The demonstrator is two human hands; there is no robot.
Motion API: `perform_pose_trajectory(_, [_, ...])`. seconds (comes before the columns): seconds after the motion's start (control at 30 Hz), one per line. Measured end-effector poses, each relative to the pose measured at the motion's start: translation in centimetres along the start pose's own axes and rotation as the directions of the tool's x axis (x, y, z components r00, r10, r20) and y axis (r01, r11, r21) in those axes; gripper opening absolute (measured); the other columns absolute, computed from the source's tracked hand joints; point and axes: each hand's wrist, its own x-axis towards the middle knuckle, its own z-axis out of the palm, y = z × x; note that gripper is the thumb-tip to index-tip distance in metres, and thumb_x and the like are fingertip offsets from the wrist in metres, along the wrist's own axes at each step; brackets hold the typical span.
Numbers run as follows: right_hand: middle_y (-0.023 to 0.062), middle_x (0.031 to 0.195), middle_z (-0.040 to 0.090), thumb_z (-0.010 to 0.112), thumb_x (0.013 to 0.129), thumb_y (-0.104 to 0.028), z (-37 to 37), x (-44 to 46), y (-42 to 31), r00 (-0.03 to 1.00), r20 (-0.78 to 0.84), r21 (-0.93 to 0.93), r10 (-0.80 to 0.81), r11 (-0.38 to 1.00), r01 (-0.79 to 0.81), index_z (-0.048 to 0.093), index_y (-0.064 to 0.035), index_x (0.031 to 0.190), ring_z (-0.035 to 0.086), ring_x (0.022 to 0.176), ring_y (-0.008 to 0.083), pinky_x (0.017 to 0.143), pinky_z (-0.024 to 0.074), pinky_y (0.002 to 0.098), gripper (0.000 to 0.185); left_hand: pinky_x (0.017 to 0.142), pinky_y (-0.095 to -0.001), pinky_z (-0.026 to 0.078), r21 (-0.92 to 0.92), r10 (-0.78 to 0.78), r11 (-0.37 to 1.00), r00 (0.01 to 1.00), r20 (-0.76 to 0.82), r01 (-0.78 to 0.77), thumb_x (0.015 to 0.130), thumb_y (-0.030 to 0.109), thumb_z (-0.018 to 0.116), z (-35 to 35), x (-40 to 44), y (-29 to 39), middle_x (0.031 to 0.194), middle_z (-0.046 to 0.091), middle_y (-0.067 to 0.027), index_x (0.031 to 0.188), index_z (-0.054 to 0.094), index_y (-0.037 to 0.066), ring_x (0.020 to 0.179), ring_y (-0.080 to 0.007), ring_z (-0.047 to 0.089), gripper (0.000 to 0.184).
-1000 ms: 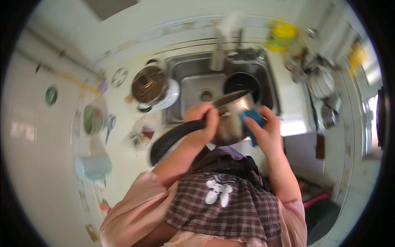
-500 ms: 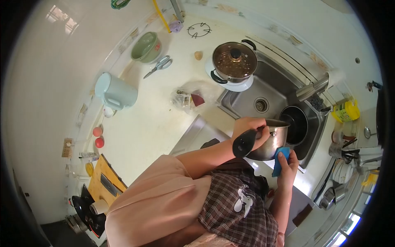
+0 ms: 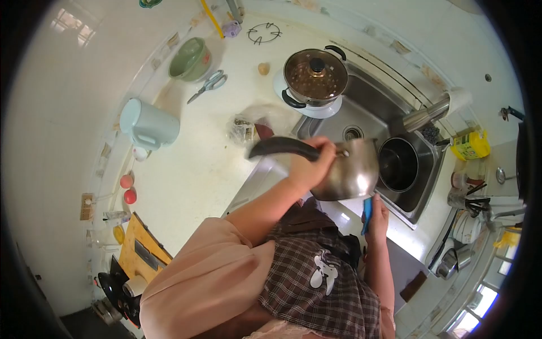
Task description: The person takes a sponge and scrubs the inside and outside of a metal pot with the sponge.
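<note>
My left hand (image 3: 312, 168) is closed round the black handle of a stainless steel saucepan (image 3: 349, 176), which is held up in front of the sink's near edge. The handle points left over the counter, and the pan's inside is hidden from me. In my right hand (image 3: 379, 217) is a thin blue dishcloth (image 3: 367, 214), pinched upright just below the pan's base. Whether the cloth touches the pan I cannot tell. Beyond the saucepan, a dark round pot (image 3: 398, 165) sits in the right part of the steel sink (image 3: 372, 104).
A glass-lidded pot (image 3: 315, 76) stands on a white base beside the sink. Scissors (image 3: 208, 86), a green bowl (image 3: 190, 61), a light blue pitcher (image 3: 149, 125) and a plastic bag (image 3: 243, 129) are on the counter. A yellow container (image 3: 471, 145) stands right of the sink.
The saucepan has moved left and turned, so its handle now points left instead of towards me. My right hand with the blue dishcloth has shifted slightly left, and the cloth now appears edge-on.
</note>
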Motion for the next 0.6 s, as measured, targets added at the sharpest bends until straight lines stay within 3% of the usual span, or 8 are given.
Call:
perform_pose_trajectory(0.07, [-0.0059,0.063,0.050,0.059,0.097,-0.029,1.4,1.0,1.0,0.999,0.043,-0.119,0.008,0.993,-0.003,0.062,-0.0060,0.073,0.042,0.057,0.0037,0.052,0.0324,0.0228,0.033,0.067,-0.0284,0.044,-0.308,-0.219,0.933,0.972,-0.083,0.184,0.090,0.015,0.058,-2.5,0.5,-0.2,0.073,0.057,0.0023,0.080,0.062,0.005,0.071,-0.0107,0.052,0.014])
perform_pose_trajectory(0.13, [-0.0026,0.066,0.056,0.064,0.090,-0.022,2.8,2.2,2.2,0.982,0.187,-0.312,0.002,0.948,0.058,0.065,-0.0008,0.076,0.048,0.063,0.0055,0.055,0.0369,0.0244,0.025,0.077,-0.0262,0.041,-0.448,-0.417,0.849,0.876,-0.244,0.280,0.089,0.014,0.058,-5.1,0.8,1.2,0.085,0.056,0.0013,0.085,0.062,0.007,0.083,-0.0095,0.049,0.008])
perform_pose_trajectory(0.2, [0.0050,0.067,0.058,0.068,0.080,-0.015,5.2,3.3,3.6,0.945,0.277,-0.372,-0.174,0.887,0.272,0.064,0.0019,0.082,0.050,0.064,0.0103,0.058,0.0420,0.0308,0.017,0.085,-0.0314,0.041,-0.613,-0.527,0.750,0.783,-0.330,0.246,0.088,0.023,0.062,-8.3,1.2,1.4,0.087,0.057,0.0002,0.091,0.063,0.008,0.087,-0.0145,0.051,0.015])
perform_pose_trajectory(0.27, [0.0123,0.082,0.067,0.065,0.077,-0.009,7.8,4.8,4.5,0.899,0.414,-0.447,-0.142,0.829,0.337,0.061,0.0022,0.099,0.060,0.074,0.0177,0.067,0.0484,0.0330,0.025,0.072,-0.0325,0.049,-0.721,-0.548,0.673,0.765,-0.338,0.164,0.087,0.024,0.058,-13.0,0.8,0.9,0.080,0.061,-0.0034,0.083,0.061,0.009,0.074,-0.0177,0.059,0.016])
perform_pose_trajectory(0.37, [0.0190,0.092,0.070,0.061,0.081,-0.006,12.5,6.5,5.5,0.833,0.548,-0.368,-0.082,0.870,0.327,0.059,0.0029,0.110,0.069,0.083,0.0282,0.076,0.0529,0.0360,0.031,0.076,-0.0326,0.054,-0.646,-0.421,0.762,0.795,-0.438,0.047,0.088,0.026,0.057,-18.2,-1.4,4.2,0.093,0.067,-0.0118,0.094,0.064,0.001,0.085,-0.0206,0.066,0.026])
perform_pose_trajectory(0.4, [0.0202,0.092,0.070,0.061,0.082,-0.009,14.2,6.8,5.1,0.807,0.583,-0.409,-0.093,0.825,0.390,0.060,0.0021,0.111,0.068,0.082,0.0306,0.076,0.0531,0.0376,0.030,0.076,-0.0337,0.056,-0.255,-0.147,0.967,0.790,-0.595,-0.012,0.090,0.020,0.054,-22.2,-3.6,0.9,0.095,0.067,-0.0135,0.098,0.062,-0.002,0.088,-0.0214,0.066,0.025])
perform_pose_trajectory(0.43, [0.0215,0.093,0.070,0.061,0.084,-0.011,15.8,7.2,4.7,0.778,0.620,-0.441,-0.102,0.774,0.454,0.062,0.0013,0.111,0.068,0.082,0.0329,0.076,0.0533,0.0392,0.030,0.076,-0.0337,0.056,-0.091,-0.056,0.996,0.759,-0.649,-0.004,0.090,0.020,0.054,-24.1,-4.9,0.8,0.095,0.067,-0.0136,0.098,0.062,-0.002,0.088,-0.0214,0.066,0.026])
perform_pose_trajectory(0.6, [0.0220,0.098,0.068,0.063,0.086,-0.022,23.3,10.9,4.7,0.752,0.635,-0.537,-0.176,0.599,0.594,0.064,-0.0013,0.113,0.066,0.090,0.0360,0.079,0.0533,0.0433,0.034,0.077,-0.0337,0.056,-0.269,-0.202,0.962,0.548,-0.812,-0.044,0.090,0.020,0.053,-29.6,-9.3,3.5,0.097,0.067,-0.0138,0.099,0.062,-0.002,0.089,-0.0216,0.066,0.026])
